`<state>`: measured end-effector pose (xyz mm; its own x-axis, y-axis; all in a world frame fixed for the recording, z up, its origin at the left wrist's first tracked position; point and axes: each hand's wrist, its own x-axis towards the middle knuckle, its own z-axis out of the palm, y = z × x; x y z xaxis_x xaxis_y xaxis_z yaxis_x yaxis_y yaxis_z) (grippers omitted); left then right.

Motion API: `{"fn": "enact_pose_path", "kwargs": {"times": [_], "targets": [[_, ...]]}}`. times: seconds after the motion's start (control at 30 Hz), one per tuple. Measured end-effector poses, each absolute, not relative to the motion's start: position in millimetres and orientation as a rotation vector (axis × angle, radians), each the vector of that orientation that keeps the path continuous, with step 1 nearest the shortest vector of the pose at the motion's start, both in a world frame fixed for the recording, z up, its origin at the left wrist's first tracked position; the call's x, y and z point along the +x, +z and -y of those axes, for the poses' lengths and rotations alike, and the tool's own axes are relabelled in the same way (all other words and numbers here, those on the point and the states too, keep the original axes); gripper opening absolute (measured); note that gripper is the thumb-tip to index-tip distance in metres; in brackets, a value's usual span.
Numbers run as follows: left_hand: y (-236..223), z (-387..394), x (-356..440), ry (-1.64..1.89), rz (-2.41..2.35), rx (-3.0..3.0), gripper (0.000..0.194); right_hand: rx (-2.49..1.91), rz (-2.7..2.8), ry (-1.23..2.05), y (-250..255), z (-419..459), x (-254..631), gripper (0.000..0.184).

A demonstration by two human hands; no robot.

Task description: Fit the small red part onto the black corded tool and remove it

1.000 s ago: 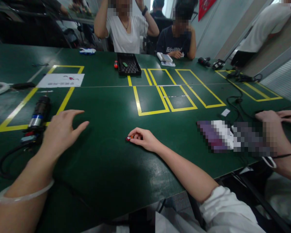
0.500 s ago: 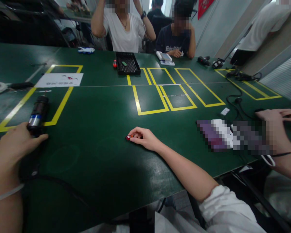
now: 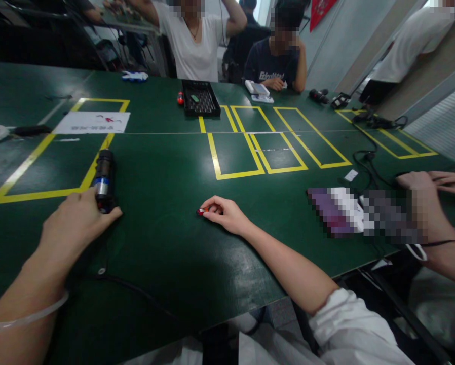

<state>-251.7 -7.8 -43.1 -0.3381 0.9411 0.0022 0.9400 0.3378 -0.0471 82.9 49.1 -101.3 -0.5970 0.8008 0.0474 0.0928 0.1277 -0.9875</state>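
Left hand on a cylindrical tool, right hand pinching a small red piece

The left hand [image 3: 73, 223] closes its fingers around the near end of the dark cylindrical tool [image 3: 103, 180], whose long axis runs toward 12 o'clock across the yellow tape line [image 3: 41, 192]; its cable [image 3: 136, 289] trails toward 5 o'clock. At 3 o'clock, well apart, the right hand [image 3: 225, 215] pinches the small red piece [image 3: 200, 212] narrowly on the green table [image 3: 162, 167]. The white sheet's [image 3: 92, 122] writing is unreadable.

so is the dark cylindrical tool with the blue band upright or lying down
Lying down: the dark cylindrical tool rests lengthwise on the green table, its near end under the left hand.
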Motion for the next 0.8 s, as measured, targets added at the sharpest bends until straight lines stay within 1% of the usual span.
{"fn": "enact_pose_path", "kwargs": {"times": [0.1, 0.23, 0.4, 0.5, 0.67, 0.8], "targets": [[-35, 11, -212, 0.174, 2.495, -1.95, 0.075, -0.847, 1.801, 1.52, -101, -49, 82, 0.022], [-32, 15, -167, 0.146, 2.408, -2.075, 0.074, -0.858, 1.787, 1.525, -99, -48, 83, 0.022], [-35, 16, -126, 0.133, 2.307, -2.139, 0.068, -0.878, 1.764, 1.524, -98, -47, 82, 0.022], [-37, 16, -111, 0.11, 2.262, -2.174, 0.065, -0.882, 1.751, 1.482, -98, -49, 81, 0.021], [-43, 21, -105, 0.018, 2.193, -2.272, 0.073, -0.927, 1.742, 1.462, -99, -53, 81, 0.022], [-48, 25, -108, -0.026, 2.194, -2.276, 0.075, -0.887, 1.72, 1.455, -102, -54, 81, 0.023]]}}
